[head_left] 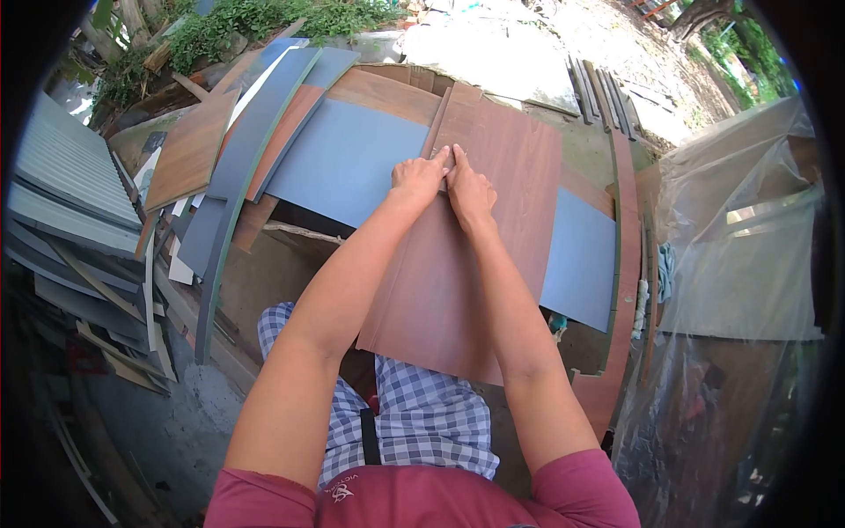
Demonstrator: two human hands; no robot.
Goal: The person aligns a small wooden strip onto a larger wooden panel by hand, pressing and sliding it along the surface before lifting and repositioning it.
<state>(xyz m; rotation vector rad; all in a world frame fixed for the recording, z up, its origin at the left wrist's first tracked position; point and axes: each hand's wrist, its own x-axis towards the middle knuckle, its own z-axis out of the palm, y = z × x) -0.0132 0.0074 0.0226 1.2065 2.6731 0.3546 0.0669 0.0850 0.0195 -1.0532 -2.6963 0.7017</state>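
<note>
A reddish-brown wood-grain laminate board [502,220] lies in front of me across a grey-blue panel [348,158]. My left hand [418,179] and my right hand [468,189] rest side by side on the board's upper left part, fingers pressed together and flat on its surface near a narrow brown strip [435,128] along its left edge. Neither hand holds anything.
Several boards and offcuts, brown and grey-blue, lean in a pile at the left [220,150]. Corrugated grey sheets [62,185] lie at far left. A curved brown strip [623,290] runs along the right. Clear plastic sheeting [748,255] covers things at right. Bare ground lies behind.
</note>
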